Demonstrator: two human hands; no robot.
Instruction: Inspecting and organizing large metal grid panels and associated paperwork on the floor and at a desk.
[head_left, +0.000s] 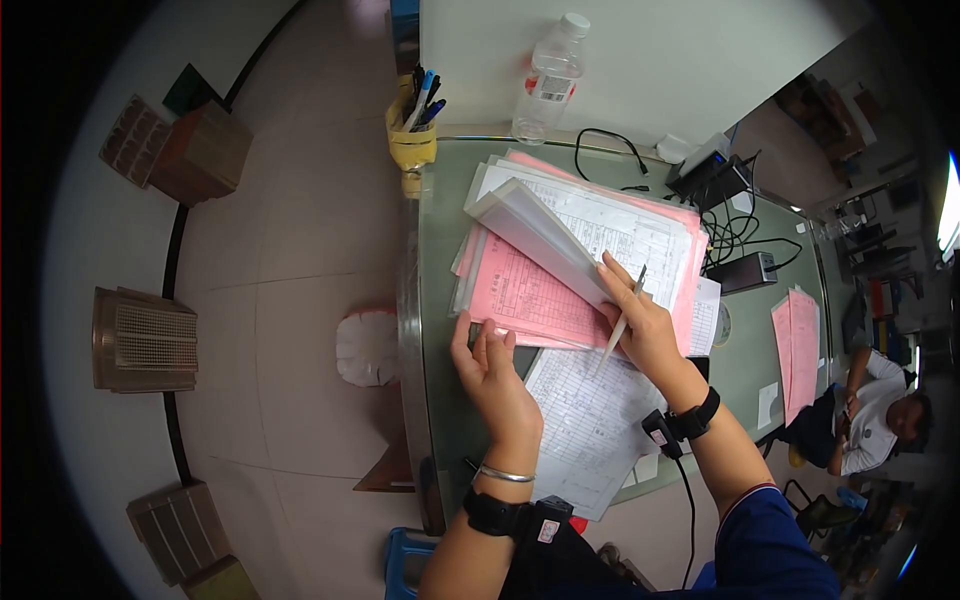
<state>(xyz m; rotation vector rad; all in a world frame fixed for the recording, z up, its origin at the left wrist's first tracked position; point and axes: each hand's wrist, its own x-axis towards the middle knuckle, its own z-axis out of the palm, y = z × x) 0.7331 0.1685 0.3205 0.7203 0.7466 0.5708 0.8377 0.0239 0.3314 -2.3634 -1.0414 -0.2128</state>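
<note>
The person's right hand (645, 320) holds a slim pen (615, 338), its fingers also at the edge of a half-lifted clear sleeve (548, 240) on a stack of papers (640, 230). The left hand (500, 385) is loosely curled, fingers by the near edge of the pink form (515, 278) beneath. White sheets (585, 420) lie nearer the person on the green counter (442, 370). Beyond the stack stand a yellow pen holder (411, 150) and a clear bottle (550, 88); to the right are tangled cables (728, 232) and pink sheets (797, 350).

Nothing is legible: print on the pink form (515, 280) mid-frame and the bottle label (552, 88) upper centre is too small.
</note>
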